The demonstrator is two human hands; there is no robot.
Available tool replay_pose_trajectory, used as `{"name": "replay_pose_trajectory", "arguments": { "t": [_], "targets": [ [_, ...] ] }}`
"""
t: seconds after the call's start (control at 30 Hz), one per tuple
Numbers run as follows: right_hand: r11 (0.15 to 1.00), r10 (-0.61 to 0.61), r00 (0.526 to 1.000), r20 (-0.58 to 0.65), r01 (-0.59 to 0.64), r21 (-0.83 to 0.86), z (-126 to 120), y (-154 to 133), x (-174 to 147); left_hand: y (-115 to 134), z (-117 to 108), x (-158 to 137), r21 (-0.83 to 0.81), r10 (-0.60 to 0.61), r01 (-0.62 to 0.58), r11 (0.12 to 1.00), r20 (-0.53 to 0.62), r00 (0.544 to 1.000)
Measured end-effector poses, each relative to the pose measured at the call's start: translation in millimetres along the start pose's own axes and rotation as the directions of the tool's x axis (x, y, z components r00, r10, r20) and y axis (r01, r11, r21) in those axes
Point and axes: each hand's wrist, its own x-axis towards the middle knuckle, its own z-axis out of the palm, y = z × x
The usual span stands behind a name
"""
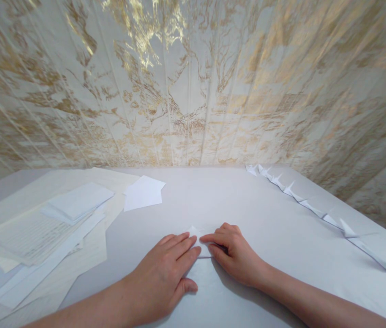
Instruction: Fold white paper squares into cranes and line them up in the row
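A small white piece of folded paper point(205, 252) lies on the table in front of me, with its pointed tip facing away. My left hand point(169, 262) rests on its left side, fingers stretched flat and the thumb apart. At the right side of the paper is my right hand point(232, 250). Its index finger reaches onto the surface and its thumb is at the near edge, while the other fingers are curled in. Both hands cover much of the paper, so its full folded shape is hidden.
Loose sheets point(36, 237), some with writing, overlap on the left with a white paper stack point(80, 200) on top. Further back lie some white paper pieces point(144, 193). Several pointed folded paper figures point(288, 187) line the right table edge. A gold-patterned curtain point(186, 91) hangs behind the table.
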Motion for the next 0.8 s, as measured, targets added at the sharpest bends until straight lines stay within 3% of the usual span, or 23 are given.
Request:
{"name": "replay_pose_trajectory", "arguments": {
  "t": [0.23,0.5,0.8],
  "targets": [
    [1.0,-0.009,1.0,-0.014,0.009,-0.004,-0.3,-0.3,-1.2,-0.9,1.0,0.5,-0.044,-0.005,0.004,0.999,-0.026,1.0],
    [0.996,0.065,0.994,-0.083,-0.07,-0.06,2.6,-7.0,-1.2,-2.5,2.8,0.0,-0.041,-0.009,0.008,0.999,-0.015,1.0],
    [0.977,-0.032,0.999,-0.03,0.025,-0.213,-13.2,-12.2,-12.8,-3.3,2.0,1.4,-0.028,0.026,-0.027,0.999,-0.036,0.999]
  ]
}}
